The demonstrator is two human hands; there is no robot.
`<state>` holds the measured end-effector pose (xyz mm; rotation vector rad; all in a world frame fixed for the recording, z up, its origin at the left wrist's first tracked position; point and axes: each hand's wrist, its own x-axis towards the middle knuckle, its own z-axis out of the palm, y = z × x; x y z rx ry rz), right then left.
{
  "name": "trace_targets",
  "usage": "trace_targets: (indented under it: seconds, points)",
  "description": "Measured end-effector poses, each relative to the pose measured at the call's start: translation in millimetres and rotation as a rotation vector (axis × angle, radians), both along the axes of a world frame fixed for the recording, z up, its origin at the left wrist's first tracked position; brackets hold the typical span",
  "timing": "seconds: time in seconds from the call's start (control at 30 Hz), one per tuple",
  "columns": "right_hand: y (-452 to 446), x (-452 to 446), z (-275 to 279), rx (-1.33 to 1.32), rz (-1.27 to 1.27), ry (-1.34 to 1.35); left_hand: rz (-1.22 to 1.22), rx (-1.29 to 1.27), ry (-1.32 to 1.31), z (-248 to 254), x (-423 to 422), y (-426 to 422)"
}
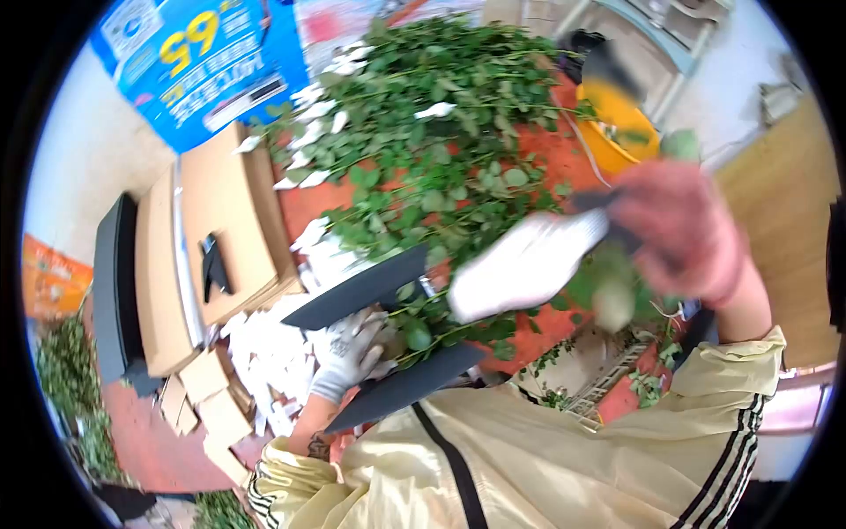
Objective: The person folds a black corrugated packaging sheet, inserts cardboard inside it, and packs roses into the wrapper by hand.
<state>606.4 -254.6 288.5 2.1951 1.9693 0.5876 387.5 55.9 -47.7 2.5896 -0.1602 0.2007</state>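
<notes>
My left hand point(348, 351), in a white glove, lies between two dark flat panels point(361, 286), its fingers wrapped round the stems of a leafy bundle. Over the red table my right hand point(677, 227), in a pink glove and blurred by motion, is closed on a dark item at one end of a white sleeved flower point(529, 264). Blurred leaves hang just below that hand. Long green leafy stems point(458, 79), several with white-wrapped ends, are heaped across the table point(304, 204).
Flat cardboard point(225, 212) with a black clip-like tool point(213, 267) lies at the left. White paper sleeves point(269, 353) pile up beside it. A yellow bucket point(617, 123) stands at the upper right, near a metal rack point(639, 31). Blue printed packaging point(207, 66) is at the back.
</notes>
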Motion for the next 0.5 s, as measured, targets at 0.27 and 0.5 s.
trace_targets:
  seconds: [0.27, 0.5]
  points:
    - [127, -55, -191, -0.49, 0.165, 0.152, 0.407, -0.099, 0.057, 19, -33, 1]
    - [145, -44, -295, -0.319, 0.052, 0.276, 0.417, -0.066, 0.086, 14, -15, -11]
